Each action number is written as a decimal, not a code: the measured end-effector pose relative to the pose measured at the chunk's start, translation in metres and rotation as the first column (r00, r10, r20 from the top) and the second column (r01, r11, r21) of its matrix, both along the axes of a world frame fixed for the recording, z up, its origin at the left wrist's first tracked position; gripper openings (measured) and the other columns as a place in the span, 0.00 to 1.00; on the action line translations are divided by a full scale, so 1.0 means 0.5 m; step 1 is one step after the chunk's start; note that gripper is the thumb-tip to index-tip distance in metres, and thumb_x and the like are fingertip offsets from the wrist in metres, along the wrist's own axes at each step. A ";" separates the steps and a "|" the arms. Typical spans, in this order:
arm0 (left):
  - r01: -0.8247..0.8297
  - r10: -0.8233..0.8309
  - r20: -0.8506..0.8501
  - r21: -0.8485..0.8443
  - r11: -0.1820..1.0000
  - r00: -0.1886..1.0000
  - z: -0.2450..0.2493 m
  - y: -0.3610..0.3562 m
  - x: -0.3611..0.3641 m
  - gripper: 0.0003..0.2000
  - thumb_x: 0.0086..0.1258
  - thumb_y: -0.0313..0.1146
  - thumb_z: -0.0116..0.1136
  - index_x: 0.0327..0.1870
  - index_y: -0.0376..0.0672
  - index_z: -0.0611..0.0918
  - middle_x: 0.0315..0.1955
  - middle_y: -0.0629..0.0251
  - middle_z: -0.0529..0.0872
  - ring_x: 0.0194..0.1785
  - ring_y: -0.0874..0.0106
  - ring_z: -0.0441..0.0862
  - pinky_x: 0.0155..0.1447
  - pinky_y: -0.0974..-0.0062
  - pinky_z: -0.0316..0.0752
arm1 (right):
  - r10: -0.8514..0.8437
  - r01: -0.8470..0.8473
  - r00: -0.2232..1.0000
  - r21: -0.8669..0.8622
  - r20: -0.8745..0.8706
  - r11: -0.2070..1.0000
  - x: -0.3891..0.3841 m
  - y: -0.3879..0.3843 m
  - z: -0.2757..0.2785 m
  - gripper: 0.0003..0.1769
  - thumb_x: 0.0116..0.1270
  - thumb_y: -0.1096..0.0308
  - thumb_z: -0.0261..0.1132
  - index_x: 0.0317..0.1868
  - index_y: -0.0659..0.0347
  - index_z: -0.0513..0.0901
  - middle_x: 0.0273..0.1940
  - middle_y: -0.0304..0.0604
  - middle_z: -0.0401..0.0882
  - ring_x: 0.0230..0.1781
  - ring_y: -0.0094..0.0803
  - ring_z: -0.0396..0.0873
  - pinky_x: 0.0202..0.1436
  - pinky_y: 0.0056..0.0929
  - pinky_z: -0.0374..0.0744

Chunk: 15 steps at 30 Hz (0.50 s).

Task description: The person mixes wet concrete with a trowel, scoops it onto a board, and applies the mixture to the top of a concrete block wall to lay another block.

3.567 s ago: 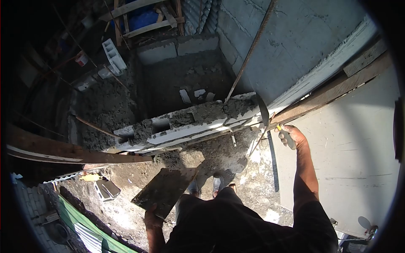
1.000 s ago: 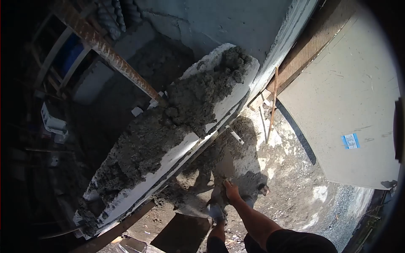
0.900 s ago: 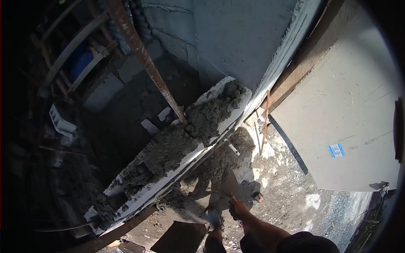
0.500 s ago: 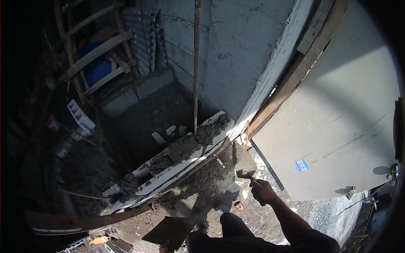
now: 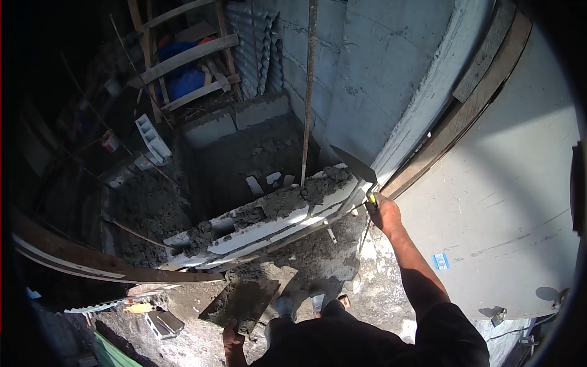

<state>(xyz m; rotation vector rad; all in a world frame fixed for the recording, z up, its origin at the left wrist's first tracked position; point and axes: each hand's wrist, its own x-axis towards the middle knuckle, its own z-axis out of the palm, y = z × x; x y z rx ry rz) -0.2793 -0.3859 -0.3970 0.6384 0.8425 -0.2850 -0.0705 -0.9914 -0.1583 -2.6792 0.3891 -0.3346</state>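
Pointed dark steel trowel with a yellow handle (image 5: 356, 166) is held in the right hand (image 5: 382, 211), whose fingers are closed fully round the handle. The long axis of the trowel runs diagonally: handle low and to the right, blade tip high and to the left, pointing toward the vertical rusty steel rod (image 5: 307, 92). The blade sits over the right end of the low course of white concrete blocks (image 5: 269, 223), just beside the grey wet mortar (image 5: 324, 183) heaped on top; whether blade and mortar touch cannot be determined. The left hand (image 5: 231, 335), low in view, is closed on the near edge of a flat square mortar board smeared with grey mortar (image 5: 241, 300). A grey plastered block wall (image 5: 379, 79) rises behind the course, and a pale grey flat panel (image 5: 507, 196) stands to the right.
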 end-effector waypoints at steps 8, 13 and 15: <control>0.315 -0.546 0.189 0.646 0.695 0.816 -0.046 0.007 -0.065 0.21 0.68 0.31 0.50 0.61 0.32 0.78 0.54 0.53 0.85 0.58 0.56 0.82 0.64 0.56 0.74 | 0.136 -0.143 0.978 -0.033 -0.160 0.989 -0.060 0.116 -0.017 0.14 0.65 0.59 0.64 0.41 0.61 0.84 0.32 0.60 0.83 0.35 0.56 0.84 0.40 0.48 0.81; 0.094 -0.106 0.038 0.224 0.970 0.994 -0.101 0.025 -0.072 0.20 0.68 0.33 0.52 0.58 0.34 0.80 0.51 0.54 0.87 0.54 0.59 0.84 0.61 0.59 0.77 | 0.025 -0.067 0.971 -0.172 -0.237 0.983 -0.051 0.057 -0.018 0.13 0.65 0.60 0.63 0.38 0.62 0.85 0.33 0.55 0.86 0.37 0.52 0.86 0.42 0.46 0.83; 0.020 -0.018 -0.030 0.074 0.997 0.999 -0.100 0.030 -0.067 0.19 0.67 0.32 0.53 0.57 0.34 0.81 0.51 0.54 0.87 0.53 0.58 0.84 0.60 0.58 0.77 | -0.102 0.017 0.926 -0.231 -0.363 0.973 -0.045 0.018 0.006 0.13 0.64 0.61 0.62 0.36 0.62 0.87 0.36 0.55 0.87 0.41 0.49 0.86 0.49 0.43 0.83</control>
